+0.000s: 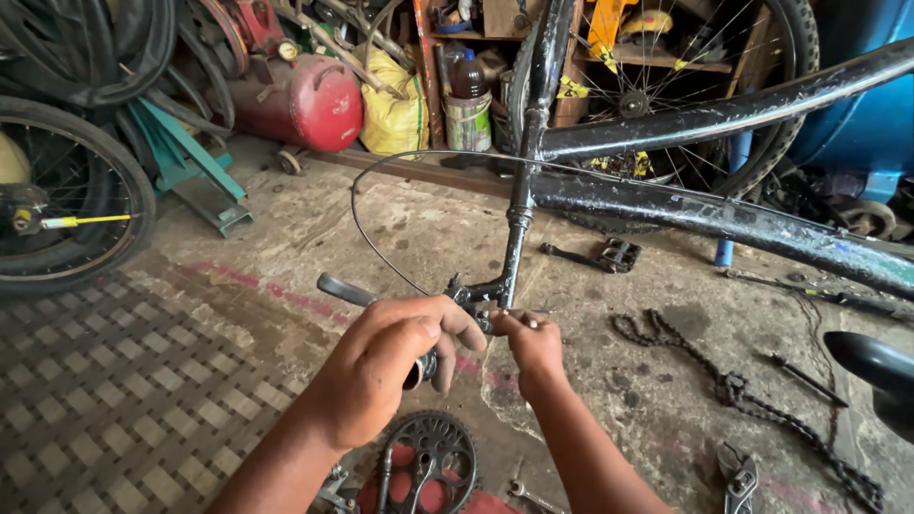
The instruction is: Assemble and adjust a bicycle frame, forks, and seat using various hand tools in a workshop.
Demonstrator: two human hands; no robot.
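Observation:
A black bicycle frame stands upside down before me, its handlebar stem pointing down at the floor. My left hand is wrapped around the handlebar end beside the grey brake lever. My right hand pinches a small metal part at the brake clamp, just right of the left hand. A thin black cable loops up from the lever toward the frame.
A chainring with crank lies below my hands. A loose chain, pliers, a pedal crank and small tools lie on the concrete at right. A wheel stands left; a red tank and cluttered shelves behind.

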